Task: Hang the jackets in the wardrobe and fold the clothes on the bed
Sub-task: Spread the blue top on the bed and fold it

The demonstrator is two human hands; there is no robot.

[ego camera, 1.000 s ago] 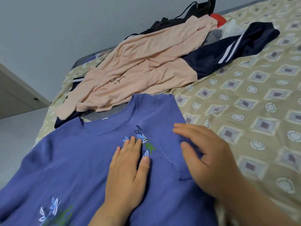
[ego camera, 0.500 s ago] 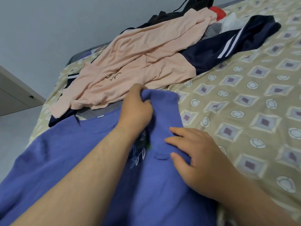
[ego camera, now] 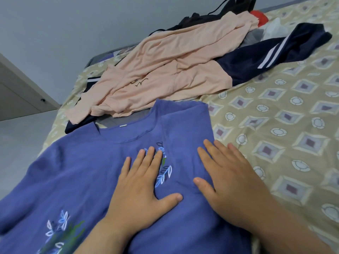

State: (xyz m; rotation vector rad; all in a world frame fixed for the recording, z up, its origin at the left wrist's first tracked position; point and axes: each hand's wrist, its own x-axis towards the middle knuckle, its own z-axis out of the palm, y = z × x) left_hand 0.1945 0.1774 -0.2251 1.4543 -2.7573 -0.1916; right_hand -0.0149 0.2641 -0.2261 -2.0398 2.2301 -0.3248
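A blue shirt (ego camera: 77,173) with white and green leaf embroidery lies spread on the bed, its right side folded inward over the front. My left hand (ego camera: 139,189) lies flat on the shirt's chest with straight fingers. Beside it, my right hand (ego camera: 227,182) presses flat on the folded-over flap. Behind the shirt lies a peach garment (ego camera: 165,70), crumpled, over a navy piece with white stripes (ego camera: 271,54).
The bed's patterned beige cover (ego camera: 286,129) shows to the right of the shirt. At the far end sit black clothing (ego camera: 229,10), something red (ego camera: 259,16) and a white piece (ego camera: 275,28). A grey wall and a pale floor (ego camera: 20,136) lie to the left.
My left hand let go of the shirt's shoulder edge it had gripped half a second ago and came back down flat on the chest. The folded flap now lies smoother.
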